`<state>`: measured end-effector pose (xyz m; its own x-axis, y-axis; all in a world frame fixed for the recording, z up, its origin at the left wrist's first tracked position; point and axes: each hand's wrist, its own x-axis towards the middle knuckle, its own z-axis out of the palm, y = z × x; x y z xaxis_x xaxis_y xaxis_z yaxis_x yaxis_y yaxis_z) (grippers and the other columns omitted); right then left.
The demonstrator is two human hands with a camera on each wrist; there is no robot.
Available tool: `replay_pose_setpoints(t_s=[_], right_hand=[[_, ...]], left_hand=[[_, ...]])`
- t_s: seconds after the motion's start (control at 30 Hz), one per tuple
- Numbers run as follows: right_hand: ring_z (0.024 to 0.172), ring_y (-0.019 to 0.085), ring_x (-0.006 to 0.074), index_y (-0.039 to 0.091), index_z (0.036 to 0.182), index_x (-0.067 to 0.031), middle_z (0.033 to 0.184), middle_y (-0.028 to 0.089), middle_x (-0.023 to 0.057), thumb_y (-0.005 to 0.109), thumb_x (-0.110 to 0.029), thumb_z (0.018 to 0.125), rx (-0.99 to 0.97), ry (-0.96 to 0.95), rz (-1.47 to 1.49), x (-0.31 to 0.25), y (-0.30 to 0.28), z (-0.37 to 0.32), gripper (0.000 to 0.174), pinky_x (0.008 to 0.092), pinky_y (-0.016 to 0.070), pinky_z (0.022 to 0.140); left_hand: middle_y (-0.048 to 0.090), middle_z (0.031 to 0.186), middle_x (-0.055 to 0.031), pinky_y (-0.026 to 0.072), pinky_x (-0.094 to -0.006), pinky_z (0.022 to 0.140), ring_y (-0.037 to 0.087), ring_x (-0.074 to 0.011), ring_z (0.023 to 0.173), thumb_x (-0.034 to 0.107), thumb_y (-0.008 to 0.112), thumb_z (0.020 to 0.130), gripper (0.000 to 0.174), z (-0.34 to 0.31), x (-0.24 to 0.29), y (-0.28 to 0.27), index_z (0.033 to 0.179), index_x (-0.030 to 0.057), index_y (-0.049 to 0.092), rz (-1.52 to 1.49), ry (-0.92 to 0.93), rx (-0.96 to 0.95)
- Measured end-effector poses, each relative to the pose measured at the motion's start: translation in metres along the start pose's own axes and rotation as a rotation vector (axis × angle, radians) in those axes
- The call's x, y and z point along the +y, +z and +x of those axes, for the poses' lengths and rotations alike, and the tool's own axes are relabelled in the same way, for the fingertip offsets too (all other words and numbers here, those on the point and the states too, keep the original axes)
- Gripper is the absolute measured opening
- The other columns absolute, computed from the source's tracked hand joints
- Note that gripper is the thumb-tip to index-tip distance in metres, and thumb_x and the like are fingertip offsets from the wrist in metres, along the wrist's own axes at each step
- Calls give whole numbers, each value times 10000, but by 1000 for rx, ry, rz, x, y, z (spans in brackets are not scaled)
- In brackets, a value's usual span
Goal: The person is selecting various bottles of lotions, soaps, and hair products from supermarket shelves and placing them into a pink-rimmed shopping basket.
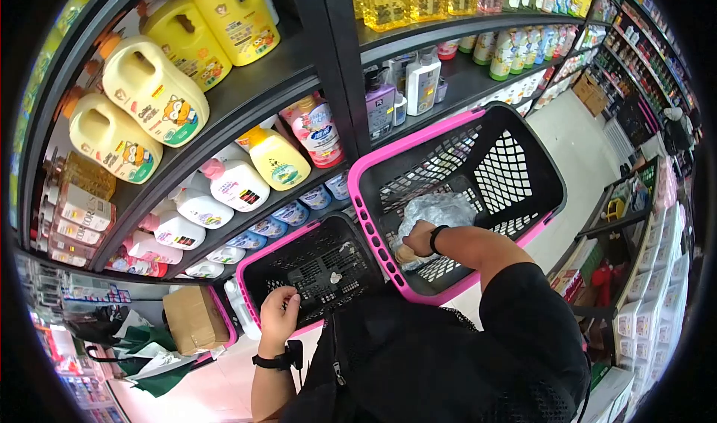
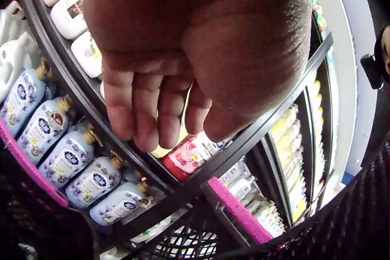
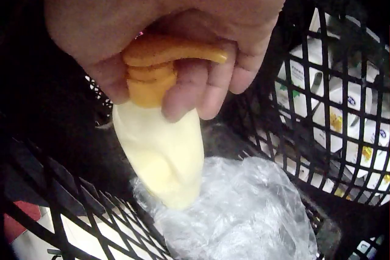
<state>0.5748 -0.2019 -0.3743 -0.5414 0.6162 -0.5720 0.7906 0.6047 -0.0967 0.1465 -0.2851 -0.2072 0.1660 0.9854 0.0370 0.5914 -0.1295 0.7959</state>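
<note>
Right hand (image 3: 164, 22) gripped the bottle (image 3: 161, 150) by its pump, fingers curled tight, low inside the basket (image 1: 366, 199), where wrap (image 3: 244, 211) lay. Left hand (image 1: 278, 315) hung slack, empty, outside the basket. Advisable: keep bottle upright.

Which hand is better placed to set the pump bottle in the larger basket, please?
The right hand: it grips the bottle inside the larger basket, above the plastic bag; the left hand is at the smaller basket.
</note>
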Motion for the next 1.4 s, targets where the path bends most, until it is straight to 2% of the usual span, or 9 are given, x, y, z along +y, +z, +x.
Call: replay_pose_setpoints(t_s=[0.27, 0.4, 0.63, 0.8, 1.0, 1.07, 1.2, 1.27, 1.4], right_hand=[[765, 689, 400, 654, 988, -65, 782, 699, 178, 663, -307, 819, 243, -20, 47, -2, -132, -107, 295, 517, 524, 704], [735, 679, 405, 632, 951, -66, 757, 691, 167, 686, -340, 819, 324, 2, -3, -12, -229, -178, 309, 524, 518, 695], [727, 668, 402, 623, 928, -36, 712, 656, 185, 721, -344, 796, 362, 101, -120, -80, -360, -249, 350, 499, 515, 679], [685, 652, 415, 624, 928, -57, 682, 638, 190, 717, -361, 805, 393, 80, -24, -106, -395, -252, 341, 510, 493, 615], [710, 653, 416, 620, 950, -66, 725, 651, 186, 717, -413, 833, 325, 41, -8, -111, -422, -240, 379, 493, 502, 624], [889, 671, 413, 627, 1093, -58, 924, 696, 194, 754, -395, 845, 299, 67, -31, -110, -447, -238, 438, 469, 530, 748], [1148, 624, 335, 473, 1415, -7, 1308, 590, 207, 794, -288, 850, 943, -169, 148, -81, -458, -216, 708, 409, 526, 946], [1139, 620, 271, 437, 1451, -8, 1333, 568, 183, 772, -227, 881, 1057, -62, 512, -80, -449, -201, 697, 368, 521, 954], [1214, 570, 273, 258, 1548, -36, 1433, 468, 204, 696, -196, 950, 1085, -373, 1070, -71, -403, -138, 758, 391, 515, 955]], left_hand=[[696, 937, -156, 555, -375, 780, 696, -312, 869, 97, 728, 858, 186, 45, 31, 26, 1003, -9, 679, -64, 161, -138], [680, 1111, -161, 521, -415, 932, 654, -343, 1067, 154, 755, 845, 320, 83, 72, 53, 1112, 4, 660, -27, 510, -255], [493, 1410, -269, 379, -473, 1134, 469, -427, 1340, 262, 962, 594, 1071, 118, 140, 104, 1455, -28, 394, -154, 639, -257], [577, 1325, -193, 468, -386, 1049, 590, -314, 1235, 177, 936, 654, 976, 123, 136, 128, 1447, 11, 392, -680, 482, -397], [639, 1282, -106, 489, -366, 1025, 617, -220, 1209, 98, 912, 685, 823, 111, 146, 85, 1388, 37, 489, -740, 402, -481], [625, 1314, -96, 487, -374, 1046, 605, -207, 1224, 1, 864, 718, 814, 110, 158, 67, 1418, 32, 451, -962, 305, -559], [619, 1313, -95, 480, -380, 1059, 606, -205, 1216, -32, 829, 742, 811, 119, 163, 28, 1435, 22, 410, -941, 292, -474], [619, 1309, -91, 479, -375, 1058, 608, -199, 1210, -23, 826, 746, 788, 125, 166, 2, 1420, 18, 421, -900, 311, -357], [640, 1249, -88, 519, -369, 1005, 633, -189, 1153, -17, 814, 727, 740, 156, 191, -59, 1377, 6, 460, -765, 300, -125]])
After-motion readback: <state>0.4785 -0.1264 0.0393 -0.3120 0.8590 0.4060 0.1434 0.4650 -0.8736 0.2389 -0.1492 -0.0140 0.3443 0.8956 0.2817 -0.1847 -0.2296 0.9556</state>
